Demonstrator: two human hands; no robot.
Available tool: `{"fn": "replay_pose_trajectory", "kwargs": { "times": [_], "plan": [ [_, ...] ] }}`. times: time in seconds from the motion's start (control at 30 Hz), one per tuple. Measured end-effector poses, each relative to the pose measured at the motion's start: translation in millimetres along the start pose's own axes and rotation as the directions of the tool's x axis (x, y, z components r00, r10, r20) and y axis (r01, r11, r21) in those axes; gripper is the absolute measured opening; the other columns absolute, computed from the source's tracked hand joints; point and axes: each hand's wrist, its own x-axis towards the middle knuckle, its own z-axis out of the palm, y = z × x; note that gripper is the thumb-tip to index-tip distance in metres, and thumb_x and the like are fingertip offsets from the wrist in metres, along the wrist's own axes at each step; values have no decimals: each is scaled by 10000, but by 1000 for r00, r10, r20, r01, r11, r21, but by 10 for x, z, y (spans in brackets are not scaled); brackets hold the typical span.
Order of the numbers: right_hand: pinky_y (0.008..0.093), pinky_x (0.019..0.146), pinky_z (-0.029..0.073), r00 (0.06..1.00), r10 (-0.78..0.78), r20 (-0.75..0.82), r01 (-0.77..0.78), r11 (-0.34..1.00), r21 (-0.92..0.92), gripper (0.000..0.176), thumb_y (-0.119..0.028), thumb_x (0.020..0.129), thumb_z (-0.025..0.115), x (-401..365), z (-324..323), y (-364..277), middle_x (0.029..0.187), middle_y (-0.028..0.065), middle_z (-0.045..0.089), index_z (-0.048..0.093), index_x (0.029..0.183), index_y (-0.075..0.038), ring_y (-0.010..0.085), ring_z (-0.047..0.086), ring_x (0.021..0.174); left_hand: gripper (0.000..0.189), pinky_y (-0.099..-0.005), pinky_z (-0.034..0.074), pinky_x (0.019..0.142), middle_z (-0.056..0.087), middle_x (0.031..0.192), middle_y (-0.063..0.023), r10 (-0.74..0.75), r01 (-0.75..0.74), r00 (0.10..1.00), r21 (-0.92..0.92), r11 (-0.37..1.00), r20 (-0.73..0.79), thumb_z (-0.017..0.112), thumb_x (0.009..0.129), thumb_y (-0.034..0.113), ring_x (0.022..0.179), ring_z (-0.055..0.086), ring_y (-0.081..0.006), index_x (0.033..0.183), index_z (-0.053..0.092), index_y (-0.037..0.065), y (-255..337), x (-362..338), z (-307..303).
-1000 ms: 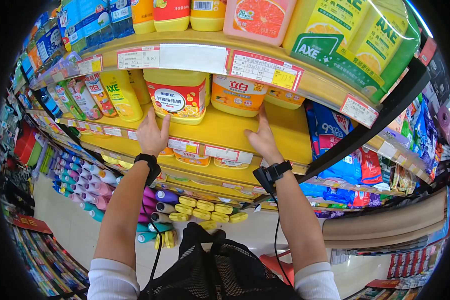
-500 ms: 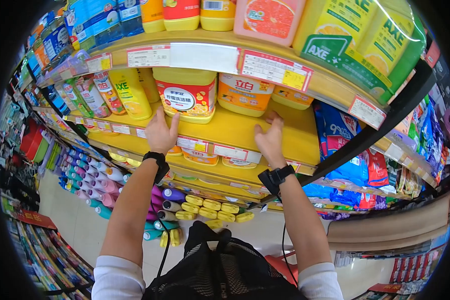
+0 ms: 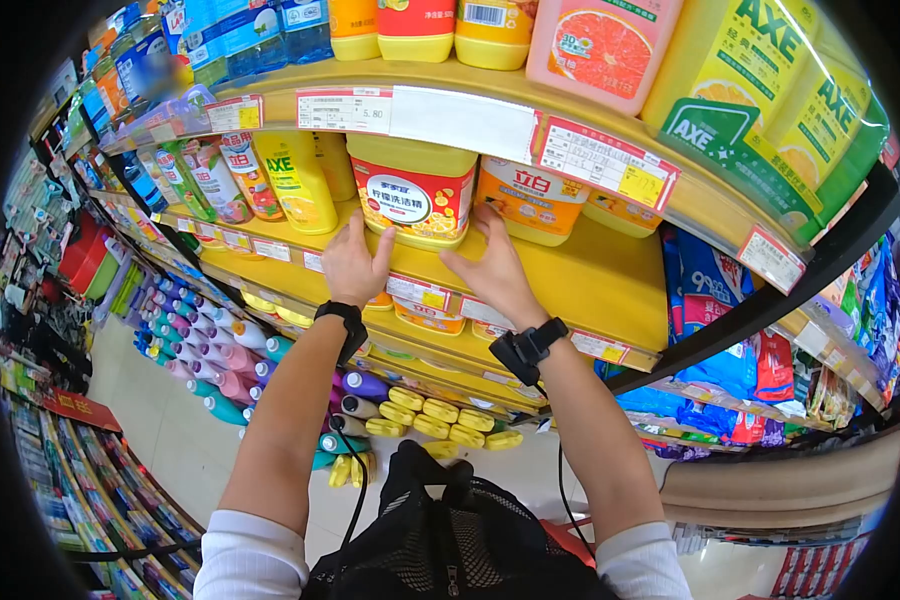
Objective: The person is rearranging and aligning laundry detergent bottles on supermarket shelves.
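Note:
A large yellow jug of dish soap (image 3: 413, 190) with a red-and-white label stands on the yellow middle shelf (image 3: 570, 268). My left hand (image 3: 358, 264) is at its lower left corner, thumb pointing up in front and fingertips right at its side. On the other side my right hand (image 3: 494, 262) reaches in with thumb and fingers spread, fingertips at the jug's lower right edge, between it and an orange-labelled jug (image 3: 532, 195). Both hands are open around the jug's base. Left of the jug stands a slim yellow bottle (image 3: 295, 185).
Above hangs the upper shelf's edge with price tags (image 3: 460, 122), close over the jug's top. A dark shelf post (image 3: 770, 298) slants at the right, before blue detergent bags (image 3: 710, 285). Below, yellow bottles (image 3: 435, 425) and purple and teal bottles stand on the floor.
My right hand has moved left from the orange-labelled jug to the right side of the dish soap jug. My left hand stays at the jug's left corner. The whole view has shifted slightly.

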Motion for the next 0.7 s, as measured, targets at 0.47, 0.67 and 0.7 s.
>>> {"fn": "replay_pose_trajectory", "kwargs": {
  "times": [0.47,0.67,0.7],
  "plan": [
    [365,978,486,1000,-18,23,14,986,166,743,-136,706,852,240,43,193,1223,192,609,430,1295,25,296,616,1138,509,-440,525,829,691,1057,-224,40,-39,999,-30,999,22,619,923,410,936,663,-376,1200,628,-17,8,17,-35],
    [359,1004,479,999,-46,12,43,978,207,800,-169,690,872,222,69,272,1254,195,590,407,1310,32,286,597,1172,473,-448,522,848,684,1074,-236,138,-138,990,-13,990,23,601,936,386,962,654,-391,1231,630,18,-51,27,-11],
    [357,1009,478,999,-48,4,46,976,214,812,-169,684,876,221,100,265,1258,194,588,404,1314,31,283,595,1174,466,-448,521,850,684,1074,-237,132,-131,990,-18,991,43,598,937,382,964,653,-391,1232,631,23,-42,32,-26]
  ]
}}
